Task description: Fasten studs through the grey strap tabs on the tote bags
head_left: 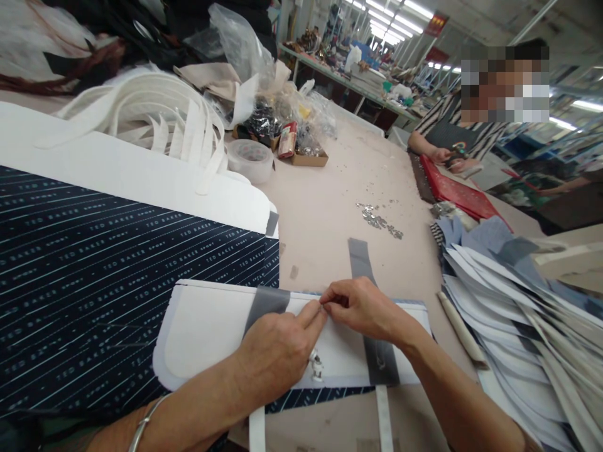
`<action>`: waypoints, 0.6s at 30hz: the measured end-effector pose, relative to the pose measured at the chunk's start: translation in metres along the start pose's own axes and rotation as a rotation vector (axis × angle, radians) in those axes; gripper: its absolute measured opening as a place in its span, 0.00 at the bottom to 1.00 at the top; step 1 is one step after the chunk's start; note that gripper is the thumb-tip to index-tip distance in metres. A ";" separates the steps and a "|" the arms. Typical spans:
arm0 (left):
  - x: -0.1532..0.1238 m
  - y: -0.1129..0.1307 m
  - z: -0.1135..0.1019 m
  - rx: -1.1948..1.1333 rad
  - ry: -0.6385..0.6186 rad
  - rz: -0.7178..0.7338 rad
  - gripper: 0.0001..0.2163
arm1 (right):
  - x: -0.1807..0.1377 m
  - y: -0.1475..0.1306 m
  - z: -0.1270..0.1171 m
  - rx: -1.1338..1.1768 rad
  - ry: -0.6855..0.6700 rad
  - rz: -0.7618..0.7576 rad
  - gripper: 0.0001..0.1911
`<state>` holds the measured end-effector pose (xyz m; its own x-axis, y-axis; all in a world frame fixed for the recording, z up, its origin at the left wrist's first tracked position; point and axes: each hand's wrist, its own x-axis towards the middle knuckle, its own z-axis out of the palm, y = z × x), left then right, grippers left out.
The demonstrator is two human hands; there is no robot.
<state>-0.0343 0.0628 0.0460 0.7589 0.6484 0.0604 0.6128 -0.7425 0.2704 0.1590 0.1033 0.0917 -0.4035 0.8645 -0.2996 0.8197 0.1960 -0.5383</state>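
Both of our hands meet at the top edge of a white panel (207, 333) that lies flat on the table (330, 207) just in front of us. Our left hand (277, 351) rests on the panel with its fingers curled under, thumb and forefinger pressed together on that edge. Our right hand (365, 311) comes in from the other side, also closed to a pinch, its fingertips (325, 306) touching those of the left. Whether anything smaller sits between the tips, we cannot tell. A bracelet (146, 420) circles our left wrist.

Two grey strips cross the panel: one (266, 301) slants beside our left hand, the other (360, 257) passes under our right hand. A small metal fitting (316, 365) sits on the panel below our left knuckles.

Under the panel's left end spreads navy striped fabric (117, 270). A fanned stack of cut pieces (518, 301) lies to the right. Farther off are scattered metal bits (377, 220), a tape roll (249, 160), white straps (155, 113) and plastic bags (282, 113). Across the table, a co-worker's hand (443, 156) rests by a red piece (456, 191).
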 end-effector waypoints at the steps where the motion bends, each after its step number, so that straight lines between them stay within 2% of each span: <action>1: 0.000 0.000 -0.001 -0.003 0.000 0.000 0.25 | -0.001 -0.001 0.001 -0.021 0.016 -0.012 0.11; 4: 0.000 0.000 -0.002 -0.010 -0.013 -0.001 0.25 | -0.003 0.000 0.005 -0.026 0.062 0.007 0.11; 7: 0.000 0.001 -0.003 -0.003 -0.020 -0.005 0.24 | -0.004 0.004 0.009 0.066 0.092 0.100 0.09; 11: -0.001 0.001 -0.001 -0.007 -0.017 -0.003 0.23 | -0.002 0.005 0.012 0.135 0.087 0.193 0.09; 18: -0.001 0.000 -0.002 -0.005 -0.036 -0.007 0.25 | 0.004 -0.001 0.011 0.098 0.063 0.303 0.09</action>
<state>-0.0352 0.0621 0.0480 0.7620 0.6471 0.0236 0.6173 -0.7369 0.2755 0.1526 0.1012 0.0822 -0.1182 0.9043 -0.4101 0.8546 -0.1176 -0.5057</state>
